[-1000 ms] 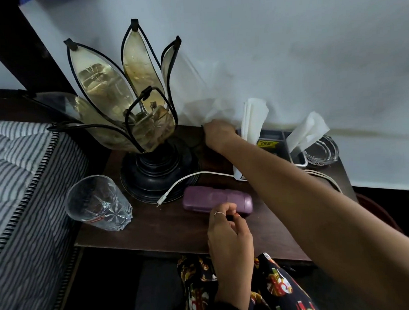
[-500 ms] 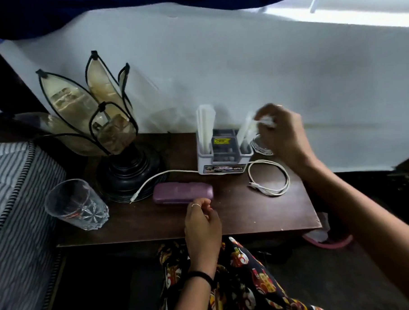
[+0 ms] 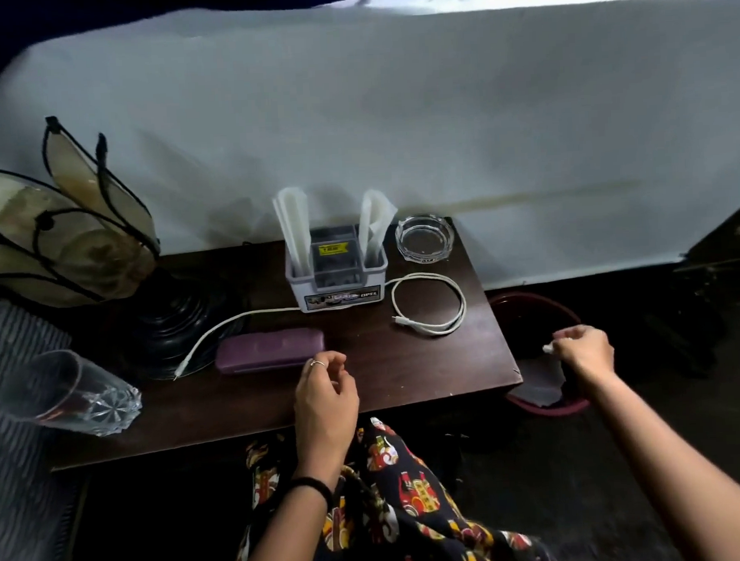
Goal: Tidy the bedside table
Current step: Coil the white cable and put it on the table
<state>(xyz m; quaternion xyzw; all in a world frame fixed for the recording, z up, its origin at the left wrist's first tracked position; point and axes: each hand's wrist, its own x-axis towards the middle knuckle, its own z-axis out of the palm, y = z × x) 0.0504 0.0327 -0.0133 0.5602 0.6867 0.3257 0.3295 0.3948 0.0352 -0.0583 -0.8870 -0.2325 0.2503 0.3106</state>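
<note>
Left hand point(image 3: 324, 392): forearm enters from below, black band at wrist, ring on one finger. Fingers loosely curled, nothing held, thumb side up. Right hand point(image 3: 583, 349): arm extended from lower right, forearm bare, wrist level. Fingers curled downward, pinching small white scrap point(image 3: 547, 348) at fingertips. Both hands well apart, palms facing down or inward.

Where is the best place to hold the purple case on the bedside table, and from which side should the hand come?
Grip the purple case across its narrow middle, coming from above. It lies flat and lengthwise near the front edge, with both long sides free; the left hand hovers beside its right end.
</note>
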